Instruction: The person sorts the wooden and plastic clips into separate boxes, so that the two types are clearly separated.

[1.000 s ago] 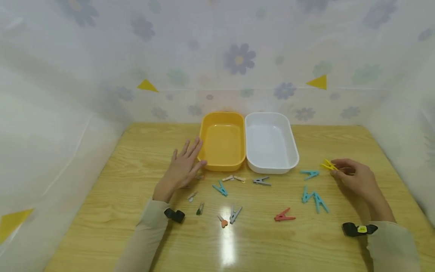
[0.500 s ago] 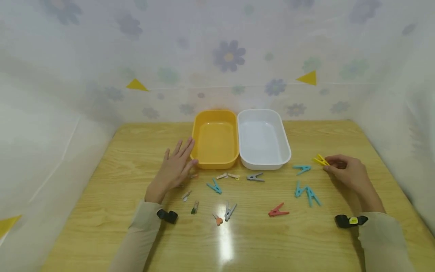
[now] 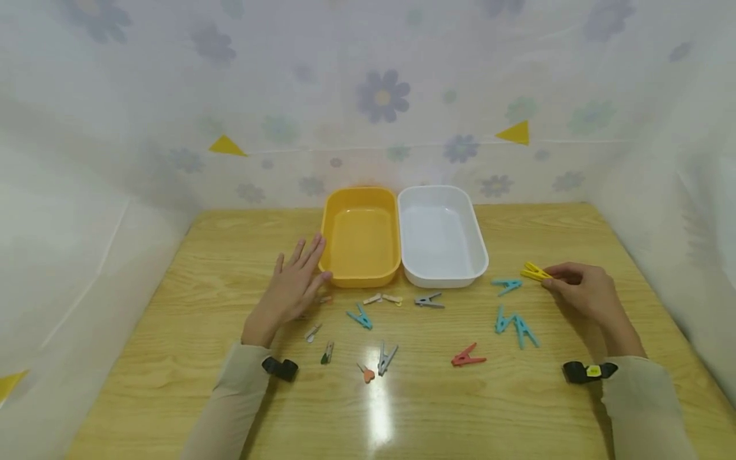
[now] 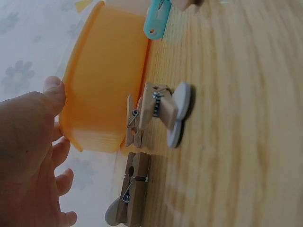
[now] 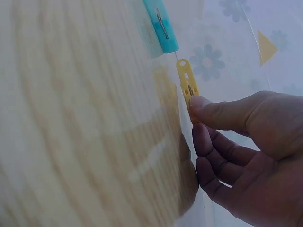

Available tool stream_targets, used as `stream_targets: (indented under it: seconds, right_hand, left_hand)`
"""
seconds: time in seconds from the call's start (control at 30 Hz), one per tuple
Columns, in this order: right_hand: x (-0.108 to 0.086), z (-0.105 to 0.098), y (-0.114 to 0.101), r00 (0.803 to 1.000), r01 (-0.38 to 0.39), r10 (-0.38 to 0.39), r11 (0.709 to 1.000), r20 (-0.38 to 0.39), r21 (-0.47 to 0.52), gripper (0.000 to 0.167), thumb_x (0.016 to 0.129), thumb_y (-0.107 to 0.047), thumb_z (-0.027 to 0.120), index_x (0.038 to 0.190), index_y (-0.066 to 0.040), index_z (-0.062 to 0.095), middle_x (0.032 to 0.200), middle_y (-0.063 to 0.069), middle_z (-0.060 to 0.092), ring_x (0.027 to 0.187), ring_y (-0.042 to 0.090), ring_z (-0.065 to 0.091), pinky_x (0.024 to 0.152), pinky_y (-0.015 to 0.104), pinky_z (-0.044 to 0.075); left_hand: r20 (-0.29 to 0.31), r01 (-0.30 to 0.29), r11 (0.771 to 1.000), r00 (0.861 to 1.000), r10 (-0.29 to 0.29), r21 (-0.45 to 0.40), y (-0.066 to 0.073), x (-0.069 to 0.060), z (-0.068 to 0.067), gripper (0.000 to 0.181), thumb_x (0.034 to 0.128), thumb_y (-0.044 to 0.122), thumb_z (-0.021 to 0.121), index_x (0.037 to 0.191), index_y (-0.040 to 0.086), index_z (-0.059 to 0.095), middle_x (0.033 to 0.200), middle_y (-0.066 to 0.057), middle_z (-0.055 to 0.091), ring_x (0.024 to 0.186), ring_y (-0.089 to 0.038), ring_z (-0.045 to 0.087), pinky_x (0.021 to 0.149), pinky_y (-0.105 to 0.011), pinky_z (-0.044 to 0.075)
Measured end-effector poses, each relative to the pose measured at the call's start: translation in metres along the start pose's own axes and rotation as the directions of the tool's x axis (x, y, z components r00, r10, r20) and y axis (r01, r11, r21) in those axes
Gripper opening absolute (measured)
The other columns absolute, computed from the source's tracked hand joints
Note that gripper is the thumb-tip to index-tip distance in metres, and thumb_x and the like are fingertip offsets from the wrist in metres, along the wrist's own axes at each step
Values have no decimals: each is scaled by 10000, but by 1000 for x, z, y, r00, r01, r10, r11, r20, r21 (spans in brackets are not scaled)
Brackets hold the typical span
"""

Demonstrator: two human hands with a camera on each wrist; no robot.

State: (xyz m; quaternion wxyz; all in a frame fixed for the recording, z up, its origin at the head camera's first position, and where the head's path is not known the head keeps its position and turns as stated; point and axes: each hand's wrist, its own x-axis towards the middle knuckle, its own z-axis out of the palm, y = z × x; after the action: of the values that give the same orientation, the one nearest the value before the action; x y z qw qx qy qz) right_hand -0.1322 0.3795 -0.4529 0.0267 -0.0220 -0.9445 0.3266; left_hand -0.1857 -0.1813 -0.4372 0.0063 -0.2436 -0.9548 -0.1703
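At the left side of the yellow tray (image 3: 359, 281), my left hand (image 3: 285, 291) rests with spread fingers touching its rim; in the left wrist view the thumb lies on the rim of the tray (image 4: 102, 85). My right hand (image 3: 586, 297) pinches a yellow clothespin (image 3: 535, 271) between thumb and forefinger at the right. The right wrist view shows the thumb of the right hand (image 5: 246, 142) on one end of the yellow clothespin (image 5: 185, 78). A blue clothespin (image 3: 507, 287) lies just left of it.
A white tray (image 3: 445, 282) adjoins the yellow one. Two blue clothespins (image 3: 522, 331) lie nearer me, with a red one (image 3: 468, 355) to their left. Grey clothespins (image 3: 429, 300), another blue one (image 3: 360, 317) and several small wooden pegs (image 3: 327, 352) are scattered before the trays.
The view has shifted, moving the whole scene leftward. In my right hand's grip, the yellow clothespin has turned and its arms look closer together. My left hand remains at the yellow tray.
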Motion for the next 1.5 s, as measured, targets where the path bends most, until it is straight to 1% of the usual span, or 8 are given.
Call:
stream_targets:
  seconds: [0.23,0.5,0.53,0.6,0.7,0.77,1.03,1.5]
  right_hand:
    - [2,-2,-3,1000,-12,12,999,9,41,385,995,-295,709,1216,21,712,1101,246,707,794,-39,563,630,184,501]
    - [0,-6,-5,999,-16,18,999,-32,42,399,1005,-325,689,1243,-6,710,1160,268,705,793,-191,505,665,168,463]
    - [-1,-7,-5,999,-14,16,999,-40,53,394,1007,-318,688,1244,-4,710,1144,229,717,796,-203,505,662,160,467]
    - [-4,-10,-6,998,-2,7,996,-58,94,391,1009,-296,687,1250,12,703,1081,57,739,808,-218,518,650,149,479]
    - [-5,-13,-8,997,11,4,985,-81,175,406,996,-287,708,1253,27,692,1025,-211,656,826,-204,569,636,135,507]
    - [-6,-14,-10,996,21,0,974,-93,224,416,987,-278,722,1256,36,685,992,-314,603,835,-183,599,644,132,517]
    - [-8,-16,-24,990,55,-14,954,-141,295,386,971,-208,743,1247,56,686,1020,-287,635,871,-153,635,716,97,524]
    - [-6,-3,-57,978,165,-119,942,-169,293,310,980,-149,725,1228,38,712,1027,-208,682,864,-47,701,732,112,539]
  left_hand:
    - [-1,6,1000,1000,-6,5,1,-1,2,699,1116,476,334,1667,151,53,1724,-36,48,1566,-381,49,1142,-762,83]
    - [-2,-8,1000,1000,8,10,5,3,2,708,1113,475,353,1663,111,97,1722,-53,76,1563,-386,55,1138,-767,89]
    - [-1,-10,1000,1000,10,10,6,3,2,703,1115,472,349,1663,109,100,1722,-57,79,1562,-391,59,1135,-770,92]
    - [-1,-11,1000,1000,11,9,6,3,4,699,1116,471,343,1663,108,104,1721,-53,78,1560,-398,68,1134,-771,94]
    - [-4,-10,1000,1000,11,17,7,3,6,696,1116,469,346,1661,103,116,1720,-51,85,1557,-410,84,1133,-771,97]
    - [-8,-10,1000,1000,10,20,7,3,6,695,1115,469,351,1661,106,121,1720,-49,89,1557,-409,86,1133,-771,97]
    - [-2,-15,999,1000,15,34,7,7,7,712,1111,490,344,1661,102,113,1722,-55,81,1560,-404,73,1142,-761,83]
    - [-13,-17,999,1000,17,30,4,12,12,734,1103,528,327,1664,113,101,1723,-50,78,1569,-357,27,1152,-751,62]
